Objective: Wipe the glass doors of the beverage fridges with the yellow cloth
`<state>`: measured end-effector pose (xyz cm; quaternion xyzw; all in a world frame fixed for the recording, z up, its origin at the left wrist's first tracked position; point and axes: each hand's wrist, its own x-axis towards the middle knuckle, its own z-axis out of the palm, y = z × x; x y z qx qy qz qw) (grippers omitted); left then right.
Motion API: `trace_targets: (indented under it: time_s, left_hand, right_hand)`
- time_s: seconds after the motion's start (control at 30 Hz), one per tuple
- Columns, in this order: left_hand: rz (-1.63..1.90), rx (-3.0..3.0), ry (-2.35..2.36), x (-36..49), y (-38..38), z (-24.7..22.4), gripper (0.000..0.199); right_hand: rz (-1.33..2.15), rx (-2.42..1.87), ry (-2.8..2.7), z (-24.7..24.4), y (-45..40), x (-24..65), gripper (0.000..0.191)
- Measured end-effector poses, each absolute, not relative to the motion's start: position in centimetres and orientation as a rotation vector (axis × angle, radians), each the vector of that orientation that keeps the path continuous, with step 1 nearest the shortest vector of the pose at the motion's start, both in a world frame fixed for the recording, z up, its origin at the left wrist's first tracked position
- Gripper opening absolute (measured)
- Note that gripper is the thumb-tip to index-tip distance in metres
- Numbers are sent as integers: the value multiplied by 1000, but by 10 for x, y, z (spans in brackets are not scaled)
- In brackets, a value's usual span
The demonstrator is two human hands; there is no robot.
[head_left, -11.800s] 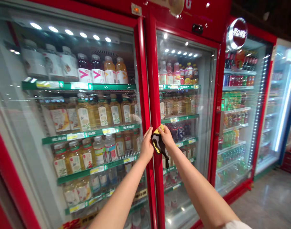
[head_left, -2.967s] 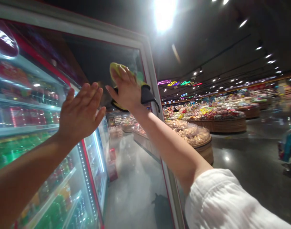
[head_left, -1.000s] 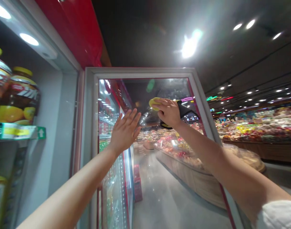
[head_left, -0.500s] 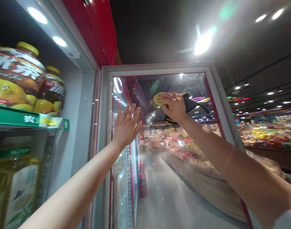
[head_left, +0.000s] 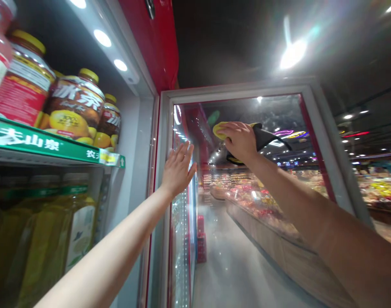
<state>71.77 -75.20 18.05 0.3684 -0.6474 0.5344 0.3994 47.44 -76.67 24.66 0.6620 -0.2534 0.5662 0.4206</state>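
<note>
A framed glass door point(head_left: 247, 89) of a drinks cooler stands open in front of me. My left hand point(head_left: 178, 169) lies flat against the left part of the pane, its fingers stretched upward and nothing in it. Higher up and to the right, my right hand point(head_left: 240, 139) presses a yellow and dark grey cloth point(head_left: 268, 137) on the glass. The yellow part sticks out at the fingertips, while the grey part hangs out past the back of the hand, with a thin dark strip at its end.
On the left, cooler shelves hold iced tea bottles point(head_left: 76, 105) above a green label strip point(head_left: 54, 143), with yellow-green bottles point(head_left: 81, 226) below. Through the glass show a grey floor point(head_left: 224, 265), red crates point(head_left: 201, 244) and a long curved display counter point(head_left: 266, 239).
The view has swung left, so more shelf bottles show and the door appears farther right. My right hand with the cloth has moved slightly left relative to the door; my left hand stays at the pane's left side.
</note>
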Motion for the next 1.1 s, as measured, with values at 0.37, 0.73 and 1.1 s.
trace_targets:
  time_s: [0.37,0.73,1.1]
  left_hand:
    - [1446,919,-1599,729,-743,192,54]
    - [1438,884,-1518,748,-746,191,52]
    - [1368,876,-1512,752,-745,177,50]
  right_hand:
    - [1186,1787,-461,238,-770,505,44]
    - [1185,1807,-426,256,-764,551,47]
    - [1343,1739,-503,264,-762,574,44]
